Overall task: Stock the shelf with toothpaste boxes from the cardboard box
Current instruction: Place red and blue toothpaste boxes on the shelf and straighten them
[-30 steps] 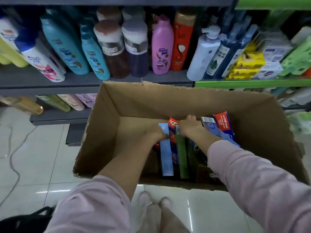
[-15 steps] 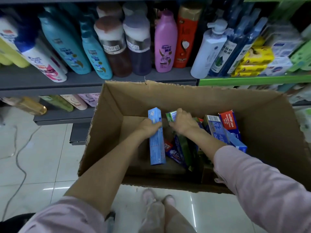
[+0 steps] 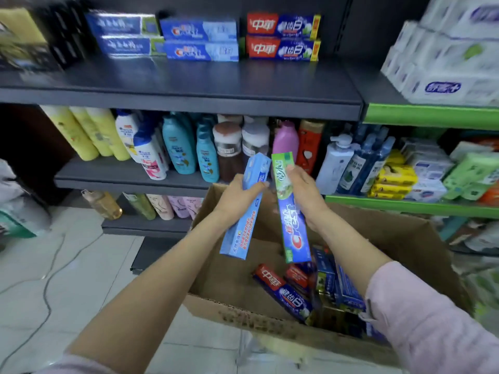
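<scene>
Two toothpaste boxes are up in the air, just above the cardboard box (image 3: 421,247). The light blue toothpaste box (image 3: 244,209) is in the left hand (image 3: 237,198). The fingers are curled round its upper half, and its lower end sticks out below the hand and leans to the left. The green and blue toothpaste box (image 3: 290,209) is in the right hand (image 3: 306,197). The thumb is on its front near the top and the fingers wrap round its right side, so it hangs almost straight up and down. The two boxes are side by side with their tops very near each other, but I cannot tell if they touch. Both hands hold tight. Down inside the cardboard box, more toothpaste boxes lie in a heap on the right side, and a red and blue toothpaste box (image 3: 283,291) lies on top near the front. The cardboard box is open at the top and is in front of the shelves. Higher up, the top shelf (image 3: 189,85) has toothpaste boxes (image 3: 201,40) in short stacks at the back, and its front part is bare. The shelf under it is full of shampoo bottles (image 3: 178,149). To the right, green shelves (image 3: 432,116) hold packs of tissues (image 3: 445,74) and small packets. The floor (image 3: 54,279) has pale tiles, and a thin cable (image 3: 47,290) lies across it.
</scene>
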{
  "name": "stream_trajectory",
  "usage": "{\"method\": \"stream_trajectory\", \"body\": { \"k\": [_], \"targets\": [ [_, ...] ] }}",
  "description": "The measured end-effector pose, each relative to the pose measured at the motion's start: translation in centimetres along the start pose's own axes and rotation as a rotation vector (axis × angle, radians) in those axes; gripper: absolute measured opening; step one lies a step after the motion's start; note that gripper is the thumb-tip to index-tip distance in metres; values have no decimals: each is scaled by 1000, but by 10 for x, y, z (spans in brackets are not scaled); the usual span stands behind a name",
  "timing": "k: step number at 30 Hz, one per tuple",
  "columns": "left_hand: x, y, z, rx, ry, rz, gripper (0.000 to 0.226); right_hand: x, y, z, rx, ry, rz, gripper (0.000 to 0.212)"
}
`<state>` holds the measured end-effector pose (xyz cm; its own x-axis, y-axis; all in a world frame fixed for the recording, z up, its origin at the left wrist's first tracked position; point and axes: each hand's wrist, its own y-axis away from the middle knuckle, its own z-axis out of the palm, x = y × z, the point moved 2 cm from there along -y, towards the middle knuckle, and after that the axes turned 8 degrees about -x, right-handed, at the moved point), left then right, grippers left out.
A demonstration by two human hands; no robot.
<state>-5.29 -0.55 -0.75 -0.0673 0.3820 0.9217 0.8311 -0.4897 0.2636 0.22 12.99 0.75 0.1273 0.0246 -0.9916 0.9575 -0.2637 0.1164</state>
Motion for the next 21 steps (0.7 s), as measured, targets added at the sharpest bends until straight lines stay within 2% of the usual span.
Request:
{"method": "stream_trajectory", "body": {
  "k": [4,7,11,13,14,17,19,21],
  "targets": [
    [45,22,-35,55,-31,140,39,-53,-4,19,-40,-149,-72,20],
    [73,27,-60,32,-27,161,31,-80,-21,38,33,-304,-168,16],
    [92,19,-102,41,-48,130,46,-113,-45,69,63,-469,-193,14],
    [96,7,-125,81,-65,143,52,-127,-60,84,64,-419,-240,20],
    [99,1,-138,118,-113,164,52,-133,-70,89,99,-254,-285,28],
    [111,-23,-184,228,-394,233,54,-150,-106,99,261,495,-472,62],
    [125,-38,-212,283,-608,253,57,-163,-126,101,310,898,-609,66],
    [140,-56,-237,328,-778,285,64,-174,-150,109,266,1311,-651,67]
  ]
}}
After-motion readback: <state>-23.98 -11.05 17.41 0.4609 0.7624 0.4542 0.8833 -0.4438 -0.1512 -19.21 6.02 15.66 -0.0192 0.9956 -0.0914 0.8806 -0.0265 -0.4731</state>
